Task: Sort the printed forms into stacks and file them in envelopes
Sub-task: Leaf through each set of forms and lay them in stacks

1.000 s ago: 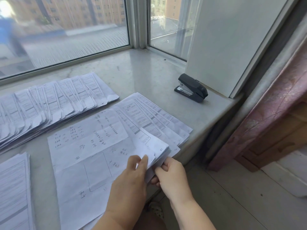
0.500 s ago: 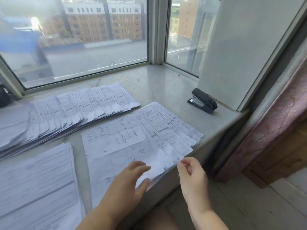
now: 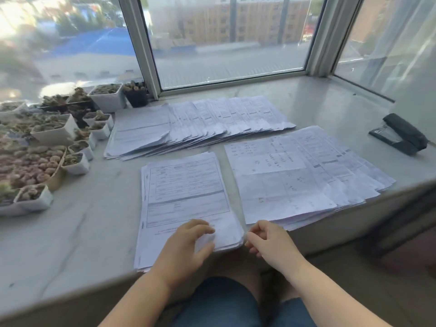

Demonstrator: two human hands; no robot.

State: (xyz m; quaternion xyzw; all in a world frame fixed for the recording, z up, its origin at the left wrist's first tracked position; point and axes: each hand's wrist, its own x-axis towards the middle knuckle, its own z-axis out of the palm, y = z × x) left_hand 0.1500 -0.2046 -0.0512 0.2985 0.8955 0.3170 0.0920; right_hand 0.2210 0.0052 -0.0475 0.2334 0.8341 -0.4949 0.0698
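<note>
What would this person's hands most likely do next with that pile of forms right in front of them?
Probably pinch the top sheet's near right corner and lift it. The left hand rests on the near stack by that corner, and the right hand hovers beside it, fingers curled, holding nothing.

Print on form stacks (image 3: 186, 185) too blurred to read — stapler (image 3: 401, 134) label likewise illegible.

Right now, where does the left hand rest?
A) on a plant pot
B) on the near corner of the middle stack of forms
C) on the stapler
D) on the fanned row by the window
B: the left hand rests on the near right corner of the middle stack, while the stapler lies untouched far right.
</note>
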